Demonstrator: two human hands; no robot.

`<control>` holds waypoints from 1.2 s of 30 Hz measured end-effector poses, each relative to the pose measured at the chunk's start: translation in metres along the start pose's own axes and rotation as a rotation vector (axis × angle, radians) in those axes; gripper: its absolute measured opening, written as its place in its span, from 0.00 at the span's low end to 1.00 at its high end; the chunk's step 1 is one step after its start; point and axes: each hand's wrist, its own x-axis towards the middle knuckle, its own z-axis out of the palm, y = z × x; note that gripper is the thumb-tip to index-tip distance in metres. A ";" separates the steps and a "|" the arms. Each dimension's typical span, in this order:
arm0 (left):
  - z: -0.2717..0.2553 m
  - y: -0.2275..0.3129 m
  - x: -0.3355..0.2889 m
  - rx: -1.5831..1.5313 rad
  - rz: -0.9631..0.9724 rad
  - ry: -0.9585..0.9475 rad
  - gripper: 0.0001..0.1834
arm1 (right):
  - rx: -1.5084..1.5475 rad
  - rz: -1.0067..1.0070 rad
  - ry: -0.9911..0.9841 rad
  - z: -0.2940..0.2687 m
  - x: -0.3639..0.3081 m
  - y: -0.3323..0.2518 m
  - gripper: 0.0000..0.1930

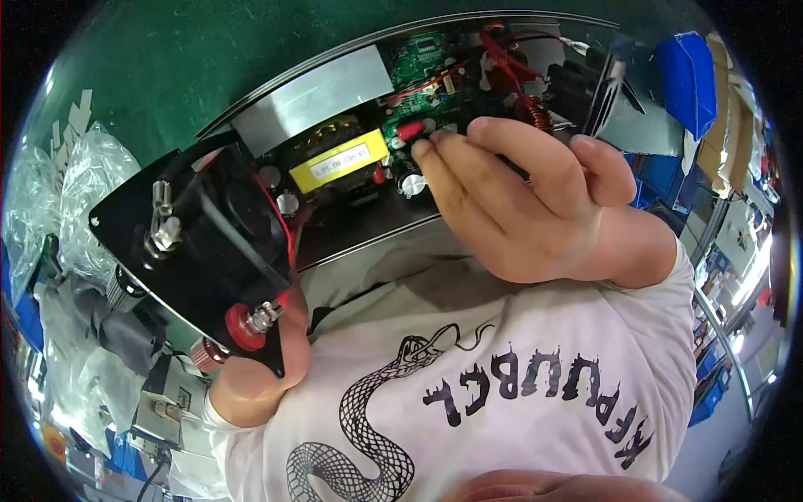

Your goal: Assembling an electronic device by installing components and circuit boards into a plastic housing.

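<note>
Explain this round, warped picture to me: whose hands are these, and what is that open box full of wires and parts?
There is no machine at work here: a person wears a wide-angle camera on the head, looking down at their own hands, which bends straight edges. The pale cloth with a snake drawing is the person's shirt. Against the chest they hold an open metal electronics case. Inside are a green circuit board, a transformer wrapped in yellow tape, red wires and a copper coil. The right hand reaches in, fingertips on the parts by the board. The left hand is mostly hidden behind the case's black end panel, which it seems to support. Behind lies a green surface with clear plastic bags.
</note>
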 end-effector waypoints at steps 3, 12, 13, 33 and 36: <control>-0.006 0.000 -0.010 0.141 0.105 0.081 0.56 | -0.003 0.010 -0.044 -0.003 0.008 0.004 0.11; 0.021 0.020 -0.006 0.224 -0.465 0.050 0.51 | 0.282 -0.203 0.110 0.017 -0.001 0.038 0.11; 0.020 0.022 -0.009 0.282 -0.523 0.099 0.52 | 0.275 -0.155 0.182 0.020 0.000 0.036 0.12; 0.048 -0.025 0.006 0.695 0.003 0.016 0.57 | 0.385 -0.206 0.153 0.018 0.002 0.036 0.09; 0.046 -0.020 0.003 0.759 0.112 -0.011 0.59 | 0.390 -0.195 0.144 0.016 0.001 0.034 0.10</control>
